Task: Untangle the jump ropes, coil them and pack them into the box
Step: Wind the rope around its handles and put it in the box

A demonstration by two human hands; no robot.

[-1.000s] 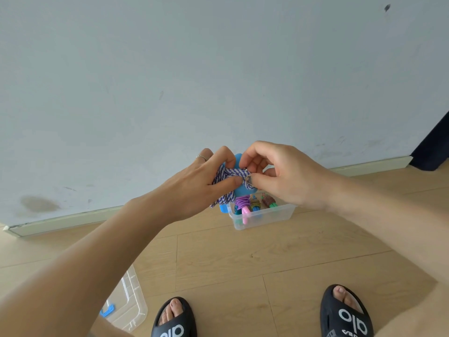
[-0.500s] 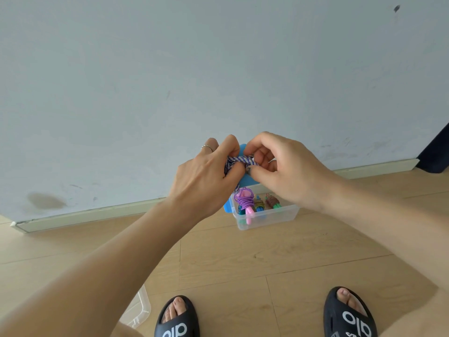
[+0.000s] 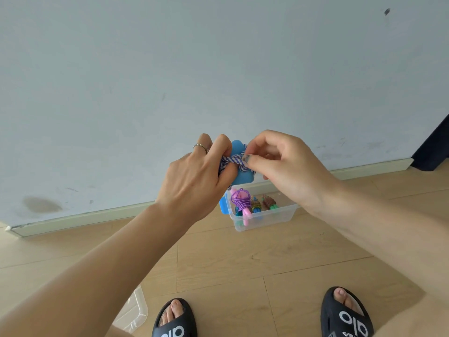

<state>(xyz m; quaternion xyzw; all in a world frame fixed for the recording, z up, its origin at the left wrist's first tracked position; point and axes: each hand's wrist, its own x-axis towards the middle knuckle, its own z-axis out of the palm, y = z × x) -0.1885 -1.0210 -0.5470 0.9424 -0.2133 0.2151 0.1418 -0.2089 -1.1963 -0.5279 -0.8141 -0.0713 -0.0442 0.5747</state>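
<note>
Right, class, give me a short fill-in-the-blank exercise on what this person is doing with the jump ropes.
1. Both hands grip a ____ and white striped rope.
2. The left hand wears a ____ on one finger.
3. The clear box on the floor already holds a coiled ____ rope with a pink handle.
4. The right hand pinches the rope just above the ____.

Missing words: blue; ring; purple; box

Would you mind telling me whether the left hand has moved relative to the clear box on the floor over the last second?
Yes. The left hand has risen and now sits higher above the clear box.
</note>
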